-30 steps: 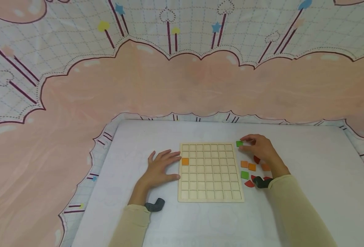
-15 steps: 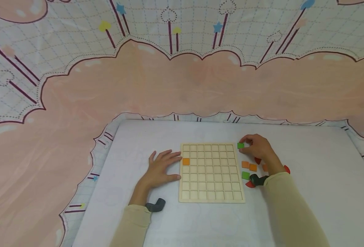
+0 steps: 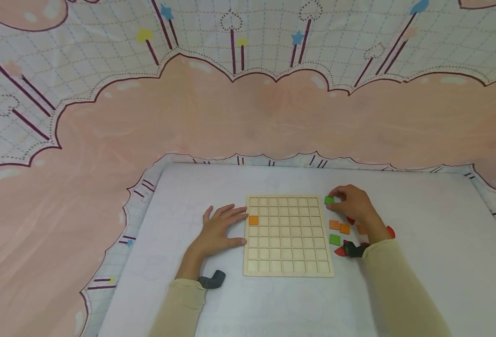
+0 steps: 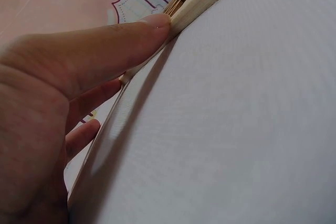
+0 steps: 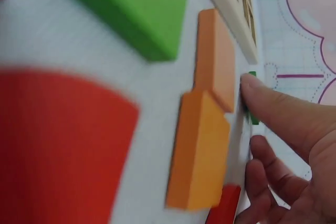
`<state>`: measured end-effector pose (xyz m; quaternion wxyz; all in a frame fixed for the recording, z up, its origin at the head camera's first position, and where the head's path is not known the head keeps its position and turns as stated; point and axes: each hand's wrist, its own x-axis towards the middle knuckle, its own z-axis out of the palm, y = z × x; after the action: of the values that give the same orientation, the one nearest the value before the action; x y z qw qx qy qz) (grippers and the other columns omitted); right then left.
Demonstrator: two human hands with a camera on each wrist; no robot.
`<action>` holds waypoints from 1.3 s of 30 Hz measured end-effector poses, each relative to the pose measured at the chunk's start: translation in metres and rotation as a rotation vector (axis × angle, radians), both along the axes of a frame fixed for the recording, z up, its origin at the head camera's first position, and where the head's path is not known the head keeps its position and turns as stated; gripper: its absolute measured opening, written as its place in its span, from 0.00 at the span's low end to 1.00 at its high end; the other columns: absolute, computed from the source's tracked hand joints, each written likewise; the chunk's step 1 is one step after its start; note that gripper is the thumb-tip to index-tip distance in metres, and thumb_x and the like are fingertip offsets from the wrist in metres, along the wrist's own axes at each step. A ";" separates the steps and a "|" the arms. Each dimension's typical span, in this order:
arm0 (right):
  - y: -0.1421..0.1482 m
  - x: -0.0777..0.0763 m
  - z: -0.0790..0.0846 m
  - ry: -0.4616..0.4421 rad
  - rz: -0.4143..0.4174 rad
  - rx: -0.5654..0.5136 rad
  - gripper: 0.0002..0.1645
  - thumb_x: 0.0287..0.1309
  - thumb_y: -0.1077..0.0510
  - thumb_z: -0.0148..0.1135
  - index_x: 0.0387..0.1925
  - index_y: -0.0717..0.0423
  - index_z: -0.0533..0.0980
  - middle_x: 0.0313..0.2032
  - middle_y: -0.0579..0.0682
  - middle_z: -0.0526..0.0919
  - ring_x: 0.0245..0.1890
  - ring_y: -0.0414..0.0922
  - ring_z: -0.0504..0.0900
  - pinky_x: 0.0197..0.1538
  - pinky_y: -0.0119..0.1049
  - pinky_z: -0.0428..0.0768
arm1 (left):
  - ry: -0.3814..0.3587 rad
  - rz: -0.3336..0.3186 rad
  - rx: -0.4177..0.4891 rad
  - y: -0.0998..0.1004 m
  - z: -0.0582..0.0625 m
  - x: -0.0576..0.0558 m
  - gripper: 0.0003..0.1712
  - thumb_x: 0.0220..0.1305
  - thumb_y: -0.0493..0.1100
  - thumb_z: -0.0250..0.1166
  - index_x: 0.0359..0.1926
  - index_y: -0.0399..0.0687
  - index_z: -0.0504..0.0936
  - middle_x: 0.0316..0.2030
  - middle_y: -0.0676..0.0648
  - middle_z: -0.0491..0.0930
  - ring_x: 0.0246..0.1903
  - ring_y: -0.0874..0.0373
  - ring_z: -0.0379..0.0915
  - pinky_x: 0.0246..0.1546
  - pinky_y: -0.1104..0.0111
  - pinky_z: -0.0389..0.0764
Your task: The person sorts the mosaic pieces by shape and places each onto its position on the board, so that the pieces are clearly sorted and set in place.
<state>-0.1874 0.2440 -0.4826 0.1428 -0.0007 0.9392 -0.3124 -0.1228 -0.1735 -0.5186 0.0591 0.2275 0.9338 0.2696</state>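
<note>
In the head view, a square wooden board (image 3: 281, 242) with a grid of shallow cells lies on the white table. One orange tile (image 3: 253, 220) sits in a cell by its left edge. My left hand (image 3: 219, 230) has its fingers spread, thumb and fingertips touching that edge; in the left wrist view the thumb (image 4: 121, 45) presses on the board's side. Just off the board's far right corner, my right hand (image 3: 353, 203) pinches a green tile (image 3: 329, 200). The right wrist view shows the thumb (image 5: 283, 109) over this green tile (image 5: 254, 114), partly covering it.
Right of the board lie two orange tiles (image 3: 339, 226), another green tile (image 3: 334, 239) and several red pieces (image 3: 340, 252), some with curved edges. My right wrist and its dark camera mount (image 3: 353, 249) partly hide these pieces. A patterned cloth (image 3: 248, 117) surrounds the white tabletop.
My right hand has shifted slightly toward me with the green tile between its fingers. The left hand has stayed at the board's left edge.
</note>
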 end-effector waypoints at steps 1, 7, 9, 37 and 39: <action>0.001 0.001 0.000 0.002 0.001 0.006 0.23 0.59 0.49 0.73 0.53 0.54 0.81 0.54 0.60 0.79 0.51 0.57 0.71 0.57 0.53 0.74 | 0.000 -0.001 0.001 0.000 0.000 0.000 0.42 0.54 0.64 0.73 0.70 0.62 0.75 0.74 0.58 0.67 0.78 0.50 0.51 0.73 0.36 0.30; 0.002 0.005 0.001 0.009 0.028 -0.008 0.23 0.60 0.47 0.72 0.54 0.51 0.80 0.50 0.57 0.81 0.50 0.54 0.74 0.47 0.42 0.78 | -0.004 0.002 0.002 0.000 0.000 0.000 0.42 0.54 0.63 0.73 0.70 0.62 0.75 0.75 0.58 0.67 0.78 0.51 0.51 0.73 0.37 0.30; 0.001 0.006 0.002 0.019 0.038 -0.023 0.23 0.60 0.46 0.72 0.54 0.51 0.80 0.49 0.56 0.82 0.49 0.53 0.75 0.44 0.39 0.78 | -0.006 0.004 0.000 0.000 0.000 0.000 0.42 0.54 0.63 0.73 0.70 0.62 0.75 0.75 0.58 0.67 0.78 0.50 0.51 0.73 0.37 0.30; -0.067 0.025 0.014 0.110 0.181 -0.240 0.17 0.55 0.51 0.77 0.45 0.50 0.84 0.42 0.50 0.85 0.42 0.47 0.80 0.47 0.41 0.78 | 0.033 0.016 -0.024 0.002 -0.005 0.000 0.42 0.55 0.65 0.71 0.71 0.63 0.74 0.75 0.61 0.66 0.78 0.52 0.51 0.74 0.37 0.31; -0.071 0.027 0.015 0.101 0.199 -0.252 0.17 0.55 0.52 0.77 0.45 0.51 0.84 0.42 0.50 0.85 0.42 0.47 0.80 0.46 0.41 0.78 | 0.039 0.014 -0.022 0.002 -0.006 0.001 0.42 0.56 0.65 0.71 0.71 0.64 0.74 0.75 0.61 0.66 0.78 0.52 0.51 0.74 0.37 0.31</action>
<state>-0.1609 0.1727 -0.4676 0.1243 -0.1275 0.8939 -0.4114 -0.1221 -0.1711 -0.5246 0.0416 0.2254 0.9393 0.2552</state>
